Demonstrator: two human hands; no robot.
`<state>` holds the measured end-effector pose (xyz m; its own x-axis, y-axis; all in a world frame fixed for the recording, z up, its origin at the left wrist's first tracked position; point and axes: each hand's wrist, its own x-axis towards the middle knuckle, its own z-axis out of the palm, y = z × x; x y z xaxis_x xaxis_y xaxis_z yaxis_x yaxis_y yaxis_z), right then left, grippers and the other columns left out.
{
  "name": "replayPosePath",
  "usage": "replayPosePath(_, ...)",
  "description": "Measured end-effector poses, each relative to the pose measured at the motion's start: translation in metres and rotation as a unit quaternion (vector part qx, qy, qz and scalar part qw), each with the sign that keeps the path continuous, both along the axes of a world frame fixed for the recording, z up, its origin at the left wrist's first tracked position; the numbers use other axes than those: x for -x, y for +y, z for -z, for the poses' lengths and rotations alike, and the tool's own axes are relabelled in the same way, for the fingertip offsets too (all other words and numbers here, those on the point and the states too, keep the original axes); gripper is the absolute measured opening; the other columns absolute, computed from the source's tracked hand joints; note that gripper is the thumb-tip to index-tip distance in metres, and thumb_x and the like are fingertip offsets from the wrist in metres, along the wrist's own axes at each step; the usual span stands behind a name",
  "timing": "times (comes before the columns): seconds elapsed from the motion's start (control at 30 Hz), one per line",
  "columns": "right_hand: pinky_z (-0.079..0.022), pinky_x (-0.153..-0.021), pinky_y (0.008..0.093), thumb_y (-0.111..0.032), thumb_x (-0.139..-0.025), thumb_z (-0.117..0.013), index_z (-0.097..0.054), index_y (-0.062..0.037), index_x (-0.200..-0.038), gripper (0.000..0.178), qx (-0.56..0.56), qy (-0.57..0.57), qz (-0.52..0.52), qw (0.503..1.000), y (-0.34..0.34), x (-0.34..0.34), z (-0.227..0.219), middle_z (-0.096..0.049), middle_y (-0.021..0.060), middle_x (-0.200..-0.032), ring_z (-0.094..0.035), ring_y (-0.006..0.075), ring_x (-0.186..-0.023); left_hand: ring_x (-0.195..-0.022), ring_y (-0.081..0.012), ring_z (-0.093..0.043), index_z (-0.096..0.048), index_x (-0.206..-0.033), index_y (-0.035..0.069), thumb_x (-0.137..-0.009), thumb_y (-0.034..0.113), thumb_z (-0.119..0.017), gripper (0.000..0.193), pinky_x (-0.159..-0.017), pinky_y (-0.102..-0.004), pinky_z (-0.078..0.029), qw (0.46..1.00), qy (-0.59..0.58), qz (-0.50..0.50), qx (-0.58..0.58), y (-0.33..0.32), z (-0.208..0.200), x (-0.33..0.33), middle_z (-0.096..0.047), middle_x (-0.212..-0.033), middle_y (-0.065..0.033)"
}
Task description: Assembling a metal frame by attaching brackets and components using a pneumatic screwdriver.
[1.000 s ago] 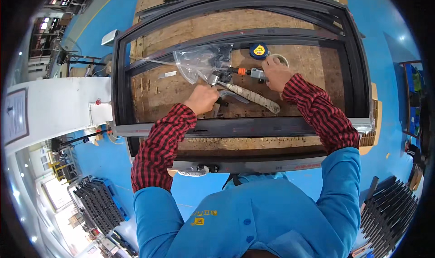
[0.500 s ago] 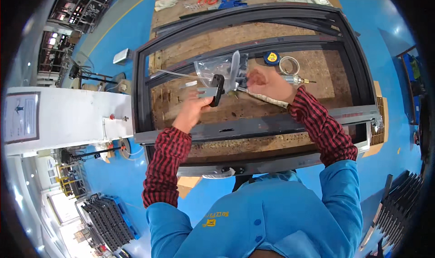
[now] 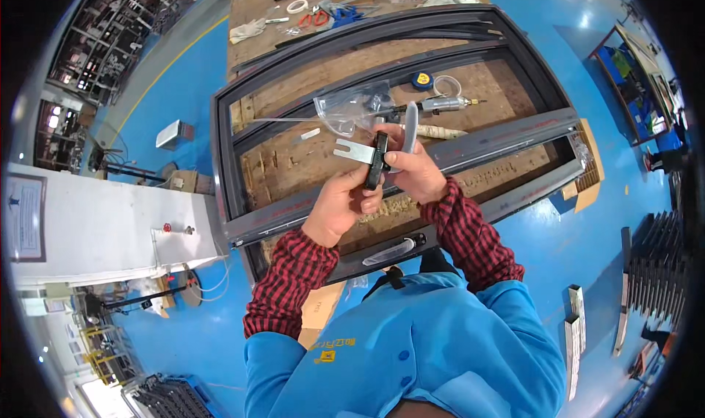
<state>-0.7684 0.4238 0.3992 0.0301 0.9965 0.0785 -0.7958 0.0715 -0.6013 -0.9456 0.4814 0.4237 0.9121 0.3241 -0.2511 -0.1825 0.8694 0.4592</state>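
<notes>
A window handle is held between my two hands above the dark grey frame. It has a black base (image 3: 377,162), a forked flat metal plate (image 3: 353,150) sticking out to the left, and a pale lever (image 3: 410,124) pointing away from me. My left hand (image 3: 332,206) grips the lower end of the base. My right hand (image 3: 417,174) is closed around the base's upper end and the lever's foot, its thumb on the near side. Whether a small part is between the right fingers is hidden. Just beyond lies a clear plastic bag (image 3: 345,108).
Dark grey frame (image 3: 507,145) bars cross the wooden table. Inside lie a blue-yellow tape measure (image 3: 422,80), a tape roll (image 3: 447,87), a power screwdriver (image 3: 443,104) and its wrapped hose (image 3: 442,132). Another handle (image 3: 393,252) sits on the nearest bar. Red-handled pliers (image 3: 314,20) lie farther back.
My right hand has come back from beside the plastic bag onto the handle. The handle and my left hand have moved slightly right and nearer to me. The view has shifted.
</notes>
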Motion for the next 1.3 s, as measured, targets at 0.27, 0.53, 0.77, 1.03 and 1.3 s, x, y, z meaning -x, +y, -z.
replayPosePath(0.27,-0.045,-0.075,0.024,-0.005,-0.086,-0.069,-0.054,-0.0048,-0.127,0.044,0.111,-0.026,0.142,0.983,-0.027,0.015,-0.035,-0.061,0.0065,-0.113,-0.055,0.0111,-0.091,-0.077,-0.0137,-0.058,-0.062,-0.106,0.004,-0.099,0.016,-0.058,0.015,-0.066,-0.0259,-0.048,0.899,0.223,-0.24,-0.291,-0.037,-0.022,-0.007,-0.063,-0.087,-0.0075)
replayPosePath(0.53,-0.046,-0.078,0.0258,-0.002,-0.084,-0.071,-0.049,-0.0035,-0.128,0.049,0.039,-0.019,0.299,0.953,-0.033,0.058,-0.039,-0.055,0.0072,-0.116,-0.055,0.0138,-0.092,-0.08,-0.0174,-0.06,-0.062,-0.113,0.004,-0.099,0.016,-0.057,0.02,-0.071,-0.0278,-0.051,0.808,0.146,-0.426,-0.38,-0.047,0.008,-0.047,-0.066,-0.097,-0.0074)
replayPosePath(0.77,-0.048,-0.076,0.0272,0.001,-0.082,-0.07,-0.046,-0.004,-0.137,0.06,-0.103,-0.332,0.134,0.928,-0.081,-0.025,-0.028,-0.048,0.0109,-0.127,-0.057,0.0177,-0.094,-0.087,-0.0233,-0.061,-0.06,-0.115,0.003,-0.098,0.02,-0.055,0.025,-0.075,-0.0355,-0.051,0.975,-0.04,-0.215,-0.033,-0.024,-0.012,-0.022,-0.063,-0.109,-0.0119)
replayPosePath(1.03,-0.047,-0.065,0.0294,-0.002,-0.088,-0.067,-0.061,-0.0023,-0.109,0.022,0.041,-0.506,0.009,0.862,-0.097,-0.056,-0.03,-0.065,0.0093,-0.093,-0.056,0.0176,-0.07,-0.089,-0.0282,-0.061,-0.055,-0.115,0.001,-0.095,0.021,-0.057,0.028,-0.078,-0.0413,-0.051,0.996,0.028,-0.066,-0.056,-0.052,0.014,-0.028,-0.056,-0.107,-0.0123)
replayPosePath(1.3,-0.045,-0.056,0.0368,-0.004,-0.086,-0.065,-0.061,-0.0048,-0.093,0.008,0.009,-0.541,0.122,0.832,-0.114,-0.028,-0.024,-0.063,0.0096,-0.069,-0.058,0.029,-0.058,-0.099,-0.0241,-0.056,-0.056,-0.115,0.001,-0.096,0.034,-0.061,0.038,-0.088,-0.0352,-0.045,0.976,0.141,-0.08,-0.147,-0.075,0.013,-0.019,-0.056,-0.108,-0.0111)
